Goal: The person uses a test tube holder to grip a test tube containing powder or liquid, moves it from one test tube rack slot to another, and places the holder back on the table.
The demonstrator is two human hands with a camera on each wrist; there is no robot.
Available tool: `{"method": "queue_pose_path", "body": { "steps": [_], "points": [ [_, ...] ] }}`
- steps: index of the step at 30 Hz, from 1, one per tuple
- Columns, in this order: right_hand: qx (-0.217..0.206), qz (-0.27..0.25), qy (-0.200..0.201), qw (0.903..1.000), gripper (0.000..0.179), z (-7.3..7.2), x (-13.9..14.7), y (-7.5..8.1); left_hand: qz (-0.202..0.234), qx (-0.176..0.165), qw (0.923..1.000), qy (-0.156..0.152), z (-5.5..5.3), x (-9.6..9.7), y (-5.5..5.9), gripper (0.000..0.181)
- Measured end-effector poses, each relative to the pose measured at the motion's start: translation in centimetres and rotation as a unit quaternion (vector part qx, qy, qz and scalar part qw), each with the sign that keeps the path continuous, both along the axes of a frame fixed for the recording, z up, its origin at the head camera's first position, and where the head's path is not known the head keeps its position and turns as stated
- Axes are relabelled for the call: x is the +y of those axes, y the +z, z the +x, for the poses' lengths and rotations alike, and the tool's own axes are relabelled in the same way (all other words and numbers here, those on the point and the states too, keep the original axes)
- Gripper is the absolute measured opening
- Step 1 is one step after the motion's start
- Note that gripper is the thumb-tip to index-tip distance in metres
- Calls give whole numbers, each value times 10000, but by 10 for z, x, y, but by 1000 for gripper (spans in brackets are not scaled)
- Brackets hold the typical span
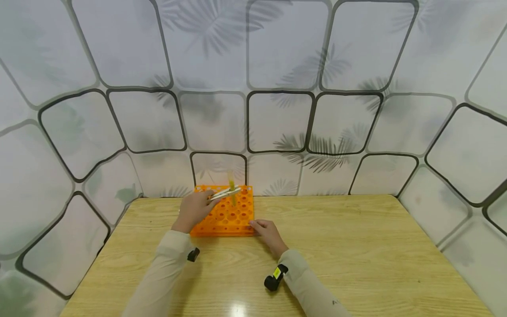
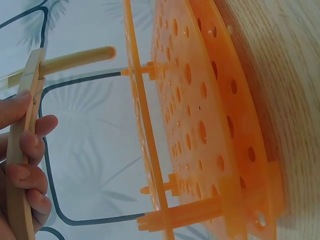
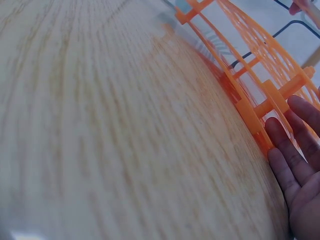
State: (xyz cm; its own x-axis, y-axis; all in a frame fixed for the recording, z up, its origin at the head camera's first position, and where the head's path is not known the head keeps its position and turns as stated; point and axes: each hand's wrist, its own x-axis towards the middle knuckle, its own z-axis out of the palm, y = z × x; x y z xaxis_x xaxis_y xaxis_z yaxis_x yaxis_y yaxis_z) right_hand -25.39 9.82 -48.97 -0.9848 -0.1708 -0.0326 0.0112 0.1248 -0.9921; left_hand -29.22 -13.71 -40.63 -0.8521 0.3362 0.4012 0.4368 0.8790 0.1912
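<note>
My left hand (image 1: 193, 211) grips a wooden test tube clamp (image 2: 31, 95), fingers curled round its handle. Held in the clamp's far end is a test tube (image 2: 80, 60) with yellow contents, its rounded end toward the rack. In the left wrist view, a gap separates that end from the top plate of the orange test tube rack (image 2: 200, 115). The head view shows the tube upright, overlapping the rack's back rows. At the rack's front right corner, my right hand (image 1: 271, 235) touches the side with its fingertips, the fingers (image 3: 287, 145) fairly straight.
The rack stands near the back edge of the wooden table (image 1: 336, 246), its several rows of round holes facing up. Close behind rises a patterned wall covering (image 1: 277, 123), which also flanks both sides. A small black camera (image 1: 276, 278) sits on the right wrist.
</note>
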Motion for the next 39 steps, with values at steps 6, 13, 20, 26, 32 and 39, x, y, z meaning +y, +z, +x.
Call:
{"method": "queue_pose_path", "body": {
  "steps": [6,13,20,26,32,39],
  "points": [
    [-55,-72,-91,9999,35,-13,1,-22,16,-36,10000,0,-2,1,-2,32],
    [-15,55,-229,9997,37,-15,-1,-28,10,32,10000,21,-5,3,-4,32],
    [-40,-49,-117,9999,36,-16,1,-25,37,-28,10000,17,-9,5,-6,33],
    [-51,-11,-9,10000,34,-1,0,0,55,-10,10000,42,-10,7,-7,33],
    [-28,8,-22,10000,33,3,-1,7,-34,-204,9997,139,-12,7,-6,38],
    [-105,-114,-78,9998,36,-13,1,-21,-57,-296,9994,154,-17,7,-7,40]
  ]
}}
